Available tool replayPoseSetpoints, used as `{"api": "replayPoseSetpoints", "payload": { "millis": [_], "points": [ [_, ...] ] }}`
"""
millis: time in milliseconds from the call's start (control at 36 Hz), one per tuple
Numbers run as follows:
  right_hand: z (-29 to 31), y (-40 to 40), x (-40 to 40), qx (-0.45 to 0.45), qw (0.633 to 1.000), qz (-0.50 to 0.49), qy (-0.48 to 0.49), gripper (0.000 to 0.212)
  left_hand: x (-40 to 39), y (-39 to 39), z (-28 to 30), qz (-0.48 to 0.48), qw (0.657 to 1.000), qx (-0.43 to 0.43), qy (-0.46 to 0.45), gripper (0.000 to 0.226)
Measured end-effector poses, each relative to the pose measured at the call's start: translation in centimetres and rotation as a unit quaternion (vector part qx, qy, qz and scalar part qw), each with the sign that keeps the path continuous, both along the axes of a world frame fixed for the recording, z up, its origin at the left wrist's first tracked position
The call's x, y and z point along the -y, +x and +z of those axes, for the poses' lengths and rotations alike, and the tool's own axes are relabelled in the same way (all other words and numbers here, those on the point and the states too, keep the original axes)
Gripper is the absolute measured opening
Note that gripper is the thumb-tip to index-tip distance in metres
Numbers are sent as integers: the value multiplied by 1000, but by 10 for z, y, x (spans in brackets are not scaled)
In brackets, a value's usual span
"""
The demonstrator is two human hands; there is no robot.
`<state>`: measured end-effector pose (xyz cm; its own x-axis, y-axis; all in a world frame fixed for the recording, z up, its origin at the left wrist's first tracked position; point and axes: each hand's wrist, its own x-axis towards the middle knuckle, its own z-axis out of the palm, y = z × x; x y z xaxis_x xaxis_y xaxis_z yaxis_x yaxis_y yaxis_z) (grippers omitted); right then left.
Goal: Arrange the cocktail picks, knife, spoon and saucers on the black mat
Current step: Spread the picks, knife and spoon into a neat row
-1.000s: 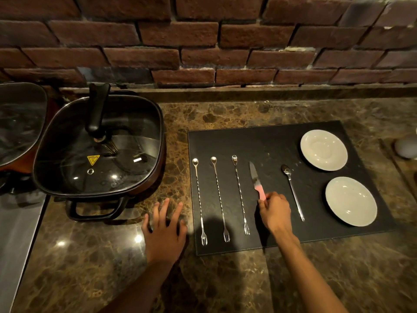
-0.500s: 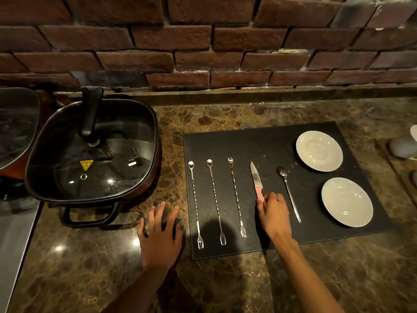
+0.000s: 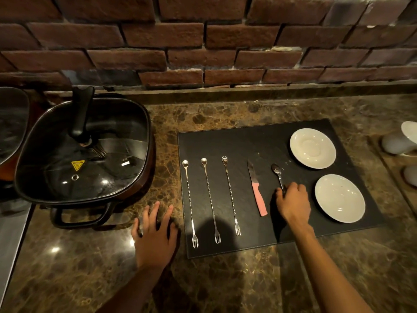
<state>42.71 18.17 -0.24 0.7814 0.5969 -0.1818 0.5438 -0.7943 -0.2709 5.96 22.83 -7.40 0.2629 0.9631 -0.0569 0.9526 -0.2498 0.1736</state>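
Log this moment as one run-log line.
right hand: closed on spoon handle | left hand: flat on counter | knife: free on black mat

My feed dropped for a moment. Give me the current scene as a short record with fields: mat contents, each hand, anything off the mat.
mat: black mat on the marble counter
picks: three cocktail picks lying side by side on the mat's left part, fork ends nearest the person
knife: pink-handled knife, right of the picks, untouched
spoon: spoon, its handle under the right hand
saucers: two saucers, far and near, at the mat's right
left hand: left hand flat on the counter, off the mat
off mat: lidded pan at left
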Motion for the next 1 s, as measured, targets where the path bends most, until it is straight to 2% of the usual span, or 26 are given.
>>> {"api": "replayPoseSetpoints", "payload": {
  "millis": [167, 361, 583, 694, 1000],
  "points": [
    [1, 16, -5, -52, 996, 21, -65, 32, 0, 0, 1, 2, 1000, 3, 4, 53],
    [3, 23, -17, -103, 989, 3, -106, 30, 0, 0, 2, 4, 1000, 11, 7, 54],
    [4, 19, -10, -30, 998, 39, -48, 27, 1, 1, 3, 5, 1000, 17, 16, 53],
    [-2, 12, -5, -36, 996, 76, -17, 19, 1, 1, 3, 3, 1000, 11, 14, 53],
    [-17, 27, -4, -45, 997, 51, 48, 11, 0, 2, 3, 6, 1000, 13, 16, 53]
  ]
}}
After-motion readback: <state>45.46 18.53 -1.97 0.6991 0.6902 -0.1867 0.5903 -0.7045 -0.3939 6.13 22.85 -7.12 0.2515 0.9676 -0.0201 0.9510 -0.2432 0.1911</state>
